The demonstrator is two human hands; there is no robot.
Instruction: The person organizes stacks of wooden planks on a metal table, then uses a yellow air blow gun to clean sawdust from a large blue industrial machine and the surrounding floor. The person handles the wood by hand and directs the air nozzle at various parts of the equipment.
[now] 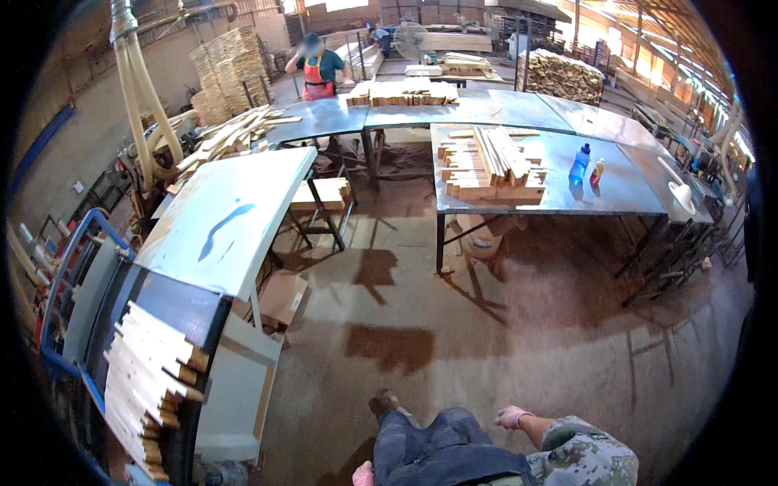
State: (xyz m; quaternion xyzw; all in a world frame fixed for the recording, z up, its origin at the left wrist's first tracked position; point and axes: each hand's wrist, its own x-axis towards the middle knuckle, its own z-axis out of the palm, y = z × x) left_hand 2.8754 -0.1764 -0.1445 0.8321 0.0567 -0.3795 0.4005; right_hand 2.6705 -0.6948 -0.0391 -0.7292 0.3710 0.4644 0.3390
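My right hand (512,417), in a pink glove, hangs over the concrete floor to the right of my legs. Its fingers are loosely bent and apart, and I see nothing in them. At the lower edge, left of my legs, shows a small part of my left hand (363,474), also gloved in pink; its fingers are mostly hidden. Neither hand touches a workpiece. To the left, a row of wooden strips (150,377) lies side by side on a dark machine table (174,298). More wooden strips (494,166) are stacked on a metal table (559,198) ahead.
A pale sloping panel (235,211) adjoins the machine table. On the metal table stand a blue bottle (579,164) and a smaller red-and-yellow bottle (597,172). A bucket (480,239) sits underneath. A person in a red apron (317,78) stands behind the far tables, near stacked wood (232,74).
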